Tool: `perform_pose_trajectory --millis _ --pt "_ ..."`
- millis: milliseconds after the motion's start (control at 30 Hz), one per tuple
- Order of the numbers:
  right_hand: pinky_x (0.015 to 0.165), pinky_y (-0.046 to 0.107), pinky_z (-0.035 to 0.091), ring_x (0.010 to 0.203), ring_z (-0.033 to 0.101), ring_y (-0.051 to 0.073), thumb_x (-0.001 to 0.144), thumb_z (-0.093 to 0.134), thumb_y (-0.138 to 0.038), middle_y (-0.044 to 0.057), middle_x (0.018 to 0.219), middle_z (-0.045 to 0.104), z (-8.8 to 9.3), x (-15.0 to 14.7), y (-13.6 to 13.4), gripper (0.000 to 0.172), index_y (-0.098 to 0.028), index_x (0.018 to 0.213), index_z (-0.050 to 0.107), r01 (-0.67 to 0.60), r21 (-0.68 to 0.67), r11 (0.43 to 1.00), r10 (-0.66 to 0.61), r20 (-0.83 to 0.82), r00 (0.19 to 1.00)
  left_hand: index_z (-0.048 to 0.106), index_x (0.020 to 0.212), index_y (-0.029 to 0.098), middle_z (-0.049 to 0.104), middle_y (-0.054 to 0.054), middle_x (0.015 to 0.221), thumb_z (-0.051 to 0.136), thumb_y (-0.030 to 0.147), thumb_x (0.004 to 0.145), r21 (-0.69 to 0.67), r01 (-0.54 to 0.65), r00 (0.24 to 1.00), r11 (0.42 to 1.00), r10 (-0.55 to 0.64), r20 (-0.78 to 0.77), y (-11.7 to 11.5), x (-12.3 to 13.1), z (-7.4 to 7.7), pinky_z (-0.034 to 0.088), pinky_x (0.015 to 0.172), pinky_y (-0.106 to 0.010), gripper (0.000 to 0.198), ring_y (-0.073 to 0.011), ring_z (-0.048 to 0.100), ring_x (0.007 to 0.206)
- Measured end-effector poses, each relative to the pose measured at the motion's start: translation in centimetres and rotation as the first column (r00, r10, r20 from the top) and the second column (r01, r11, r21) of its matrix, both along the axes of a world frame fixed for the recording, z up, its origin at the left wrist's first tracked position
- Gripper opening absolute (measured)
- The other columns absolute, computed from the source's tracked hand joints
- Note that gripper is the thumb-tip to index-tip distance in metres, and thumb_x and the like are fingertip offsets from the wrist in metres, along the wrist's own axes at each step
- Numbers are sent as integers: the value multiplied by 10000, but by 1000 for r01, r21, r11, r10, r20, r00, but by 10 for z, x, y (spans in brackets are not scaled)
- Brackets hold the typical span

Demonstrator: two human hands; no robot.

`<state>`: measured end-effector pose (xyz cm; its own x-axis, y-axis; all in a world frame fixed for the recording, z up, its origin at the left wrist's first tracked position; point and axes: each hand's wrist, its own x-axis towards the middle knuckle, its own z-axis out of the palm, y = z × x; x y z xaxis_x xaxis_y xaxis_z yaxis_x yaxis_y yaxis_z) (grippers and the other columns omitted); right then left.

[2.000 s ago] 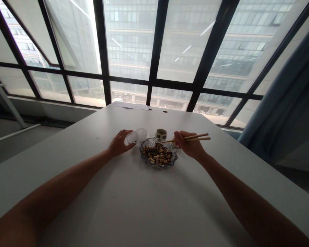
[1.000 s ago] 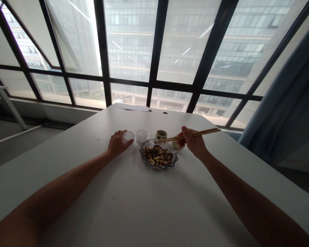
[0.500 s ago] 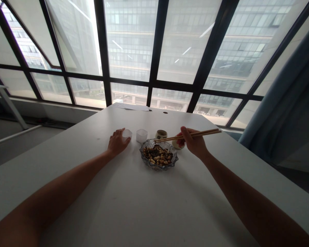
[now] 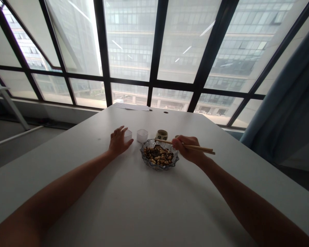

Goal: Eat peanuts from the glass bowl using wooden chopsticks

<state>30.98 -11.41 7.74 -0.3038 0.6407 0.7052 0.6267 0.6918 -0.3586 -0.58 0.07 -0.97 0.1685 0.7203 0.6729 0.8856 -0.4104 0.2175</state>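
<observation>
My right hand point(image 4: 187, 147) is closed around a pair of wooden chopsticks point(image 4: 199, 148). Their tips point left, over the far rim of a scalloped clear glass bowl point(image 4: 159, 167). Peanuts point(image 4: 159, 160) and smaller dark bits that look like seeds or shells fill the bowl. My left hand point(image 4: 117, 141) is beside a small translucent cup point(image 4: 128, 136), fingers spread and thumb extended around its near side; firm contact is not visible. A second translucent cup point(image 4: 142, 136) stands to its right. Behind the bowl is a cream ceramic cup point(image 4: 161, 134) with dark characters.
The white table point(image 4: 134, 206) runs up to a wall of dark-framed windows. Papers point(image 4: 132, 107) lie at its far edge, near a dark round hole point(image 4: 166, 112). A blue curtain point(image 4: 275, 92) hangs at right. My right hand mostly hides another ceramic cup.
My right hand has moved slightly left and down, and the chopsticks' back ends have dropped. It now covers the second ceramic cup. My left fingers have spread a little wider beside the translucent cup.
</observation>
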Motion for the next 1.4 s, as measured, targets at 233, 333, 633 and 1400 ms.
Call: perform_pose_trajectory --millis 233,333,633,1400 --pt "420 291 500 420 599 164 830 594 -717 37 537 661 -37 7 10 542 -191 708 647 -28 -291 956 -187 -682 707 506 1371 264 463 -111 1517 517 499 911 -21 139 974 990 -140 -179 -18 11 24 254 1144 -500 517 -314 399 1405" --pt "417 300 504 410 594 165 786 621 -744 43 528 663 -49 15 9 568 -181 714 654 -50 -333 942 -237 -760 606 525 1367 267 516 -106 1472 520 498 910 -62 120 976 991 -130 -172 -15 21 41 261 1135 -503 512 -317 448 1363" --pt "513 316 544 512 646 176 871 587 -671 47 616 704 -73 18 0 489 -195 802 675 14 -178 984 -136 -697 704 419 1469 190 526 -174 1467 556 686 804 -537 -47 933 843 -155 -326 25 70 106 323 1094 -521 841 -365 474 1345" --pt "561 332 550 577 666 195 940 537 -589 42 650 708 -76 22 -18 396 -225 856 669 69 -60 996 -90 -483 871 583 1337 207 644 -105 1307 743 338 634 -563 164 820 810 -429 -378 52 83 104 500 945 -331 732 -271 601 1164"
